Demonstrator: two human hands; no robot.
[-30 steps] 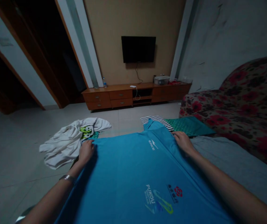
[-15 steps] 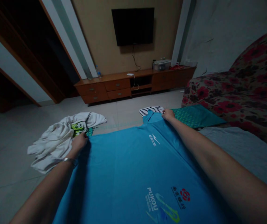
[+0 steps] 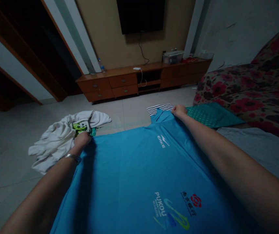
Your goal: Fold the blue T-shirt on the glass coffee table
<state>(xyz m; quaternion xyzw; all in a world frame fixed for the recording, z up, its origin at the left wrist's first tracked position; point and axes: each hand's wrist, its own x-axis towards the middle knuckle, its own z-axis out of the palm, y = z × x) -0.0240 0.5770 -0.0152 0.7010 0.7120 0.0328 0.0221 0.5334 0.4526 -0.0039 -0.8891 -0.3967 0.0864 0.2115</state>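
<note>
Blue T-shirt (image 3: 134, 172) pinched at its far edge, my left hand (image 3: 82, 139) and right hand (image 3: 179, 111) curled tight on the cloth.

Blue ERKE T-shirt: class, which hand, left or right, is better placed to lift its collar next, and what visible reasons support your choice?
Probably the right hand: it sits on the shirt right beside the raised collar. The left hand is further off, at the shirt's opposite edge, beside the crumpled white garment.

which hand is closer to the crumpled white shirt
Left. The left hand holds the edge of the blue shirt right beside the white shirt. The right hand is much farther away, across the blue shirt near its collar.
</note>
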